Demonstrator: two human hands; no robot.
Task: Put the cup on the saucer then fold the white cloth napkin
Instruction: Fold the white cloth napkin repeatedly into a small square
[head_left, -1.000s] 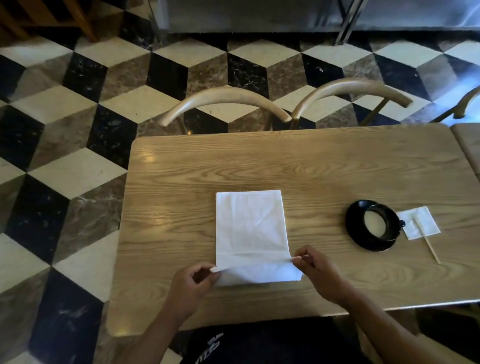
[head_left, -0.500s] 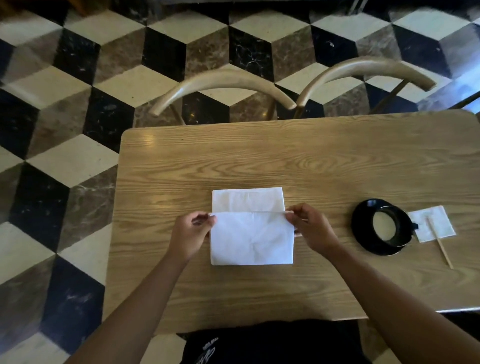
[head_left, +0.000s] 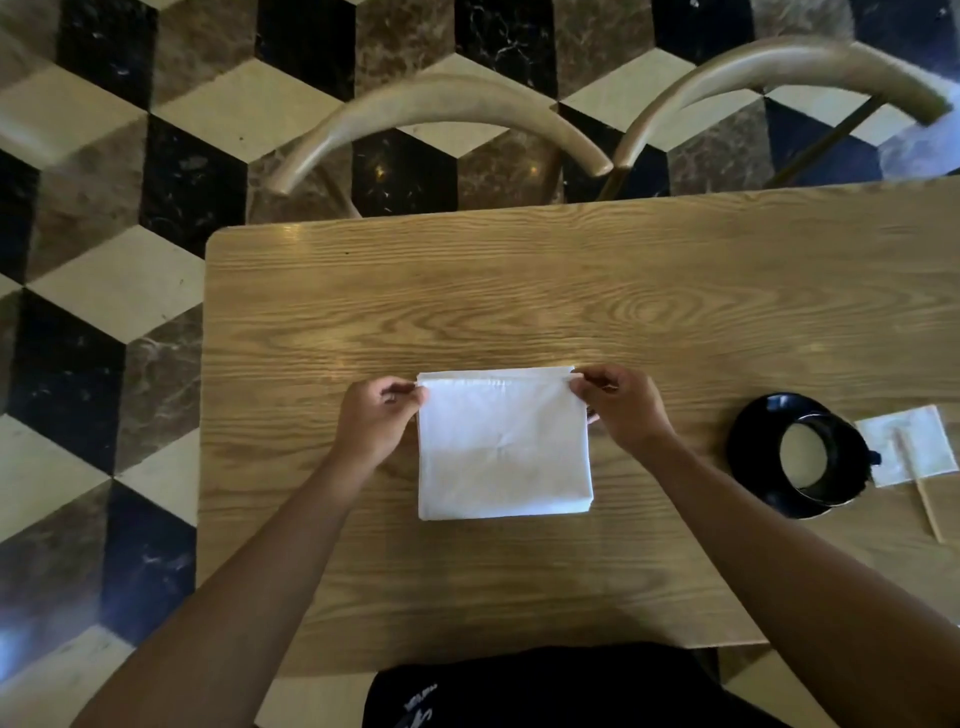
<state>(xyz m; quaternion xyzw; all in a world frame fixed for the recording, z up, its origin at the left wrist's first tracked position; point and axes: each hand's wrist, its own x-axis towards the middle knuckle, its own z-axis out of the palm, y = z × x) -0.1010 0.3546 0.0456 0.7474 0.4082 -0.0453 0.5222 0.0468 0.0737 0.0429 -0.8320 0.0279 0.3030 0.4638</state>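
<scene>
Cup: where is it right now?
Head view: the cup stands on the black saucer at the table's right side, between the white cloth napkin and a small paper napkin.

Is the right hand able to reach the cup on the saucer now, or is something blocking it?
Probably yes, once it lets go. The right hand is pinching a far corner of the white napkin; only bare table lies between it and the cup on the saucer.

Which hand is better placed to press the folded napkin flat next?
Either: the left hand and right hand each pinch a far corner of the white cloth napkin. Slightly the left, farther from the cup.
</scene>
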